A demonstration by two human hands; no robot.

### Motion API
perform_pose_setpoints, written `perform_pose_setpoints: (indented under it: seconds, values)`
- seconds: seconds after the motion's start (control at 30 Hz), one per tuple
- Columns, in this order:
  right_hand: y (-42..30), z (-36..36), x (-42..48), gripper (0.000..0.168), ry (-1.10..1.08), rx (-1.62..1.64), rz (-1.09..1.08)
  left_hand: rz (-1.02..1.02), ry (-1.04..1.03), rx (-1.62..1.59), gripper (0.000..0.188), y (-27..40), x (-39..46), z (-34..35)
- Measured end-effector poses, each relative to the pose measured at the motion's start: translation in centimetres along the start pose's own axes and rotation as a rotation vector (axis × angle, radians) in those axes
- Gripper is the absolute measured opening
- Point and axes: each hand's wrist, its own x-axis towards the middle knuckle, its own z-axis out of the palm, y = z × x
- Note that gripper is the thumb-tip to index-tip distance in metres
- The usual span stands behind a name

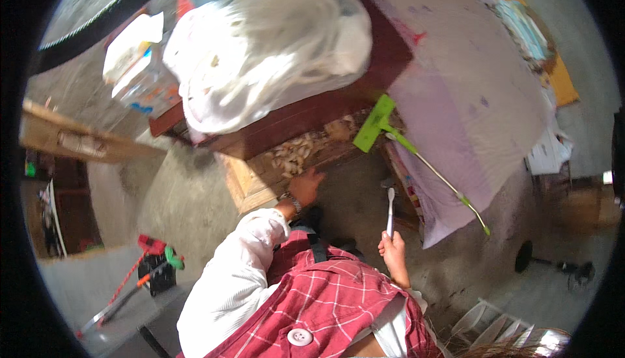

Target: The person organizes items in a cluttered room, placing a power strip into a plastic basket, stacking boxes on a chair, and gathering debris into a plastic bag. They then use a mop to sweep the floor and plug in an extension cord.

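Note:
My left hand (305,188), with a band on its wrist, hangs over the near edge of a low wooden bench or board (251,182), close to a heap of small pale pieces (293,156); whether its fingers hold anything is unclear. A white toothbrush-like brush (390,211) points upward from my right hand (393,254), which is closed round its lower end. Beyond the heap, a large white cloth or bag-like bundle (273,65) rests on a dark red wooden surface (293,118).
A green flat-headed squeegee or mop (373,123) lies across the corner of a pale purple cloth-covered bed or table (468,94) at the right. Packages (146,84) stand at the upper left. Lower left are a long-handled tool (122,289) and a black bin (156,272).

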Motion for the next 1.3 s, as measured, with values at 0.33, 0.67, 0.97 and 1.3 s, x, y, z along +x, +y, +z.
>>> perform_pose_setpoints:
  seconds: [0.33, 0.67, 0.97, 1.3]
  values:
    - [1.4, -1.5, -1.4, 0.023, 0.109, 0.037, -0.057, -0.013, 0.016, 0.09, 0.029, -3.2, 1.2, -4.4]
    - [2.7, -2.8, -2.4, 0.023, 0.163, 0.047, -0.039, -0.039, -0.023, 0.106, 0.036, 3.4, 7.0, -5.3]
    - [-0.5, -3.0, -3.4, 0.022, 0.21, 0.148, -0.065, -0.005, -0.285, -0.584, 0.029, 8.7, 8.4, -6.2]
    - [-10.3, 0.5, 1.7, 0.044, 0.048, -0.389, -0.482, 0.17, -0.497, -1.048, 0.04, 21.4, 7.3, -9.7]
